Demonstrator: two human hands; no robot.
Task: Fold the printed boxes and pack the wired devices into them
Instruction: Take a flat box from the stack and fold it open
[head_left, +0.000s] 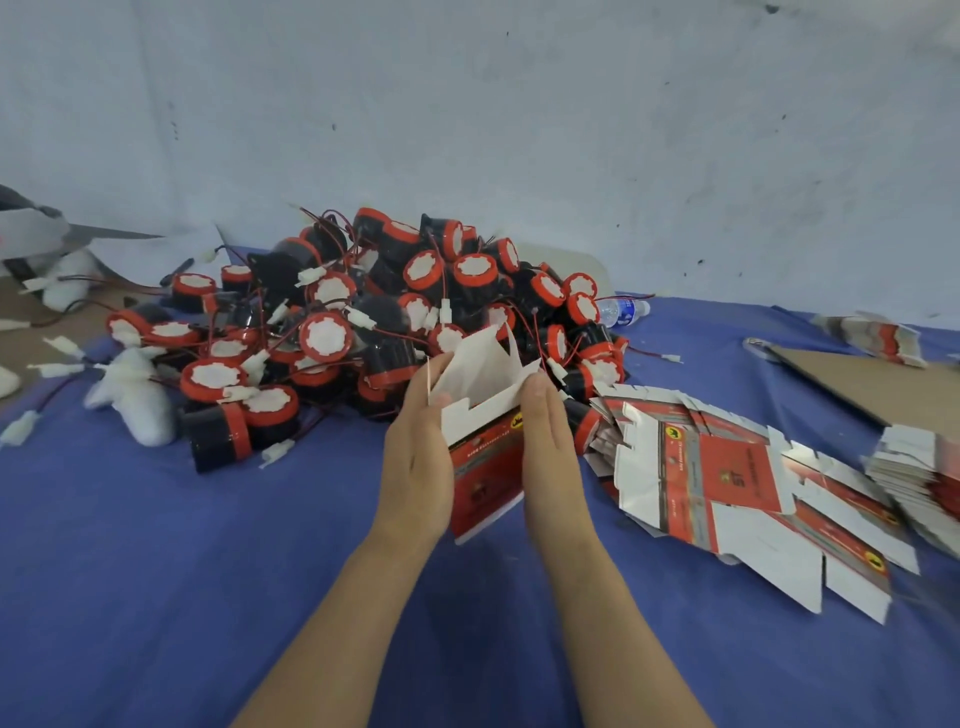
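A red printed box with white inner flaps standing up is held upright between my two hands, just in front of the device pile. My left hand lies flat against its left side, fingers straight. My right hand presses its right side the same way. Behind the box is a big heap of black wired devices with red rims, white faces and thin red and black wires. Flat unfolded printed boxes lie fanned out to the right.
A blue cloth covers the table. A stack of flat boxes sits at the right edge, with a brown cardboard sheet behind it. A water bottle lies by the wall. White foam scraps are on the left.
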